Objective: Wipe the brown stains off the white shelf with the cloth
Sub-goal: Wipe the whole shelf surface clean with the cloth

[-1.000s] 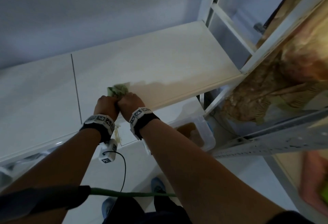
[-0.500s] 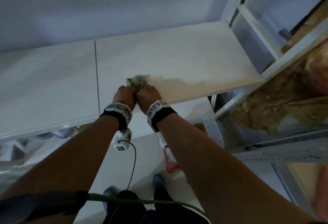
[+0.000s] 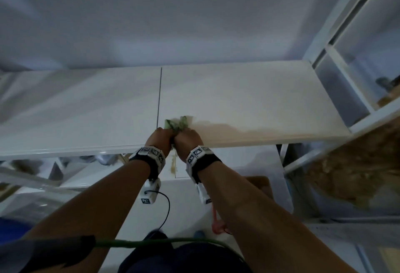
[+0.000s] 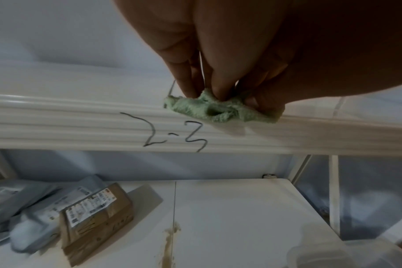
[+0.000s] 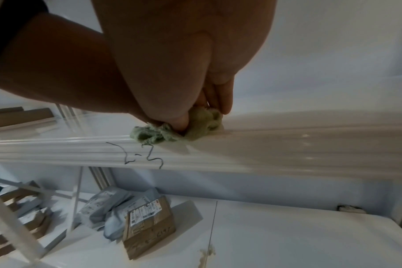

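A crumpled green cloth (image 3: 178, 123) lies on the white shelf (image 3: 249, 99) near its front edge, just right of the panel seam. Both hands grip it side by side: my left hand (image 3: 159, 139) pinches its left part (image 4: 195, 107), my right hand (image 3: 187, 138) holds its right part (image 5: 202, 125). A faint brownish film (image 3: 218, 127) spreads on the shelf to the right of the cloth. A brown stain (image 4: 168, 241) runs along the seam of the lower shelf (image 4: 241, 217).
Handwritten marks (image 4: 174, 134) sit on the shelf's front edge. Parcels and a taped cardboard box (image 4: 94, 221) lie on the lower shelf's left side. White frame posts (image 3: 346, 73) stand at the right. A clear plastic container (image 4: 356, 253) sits low right.
Both hands have stayed together on the cloth near the seam at the shelf's front edge. The camera has swung, so more of the shelf's left side shows.
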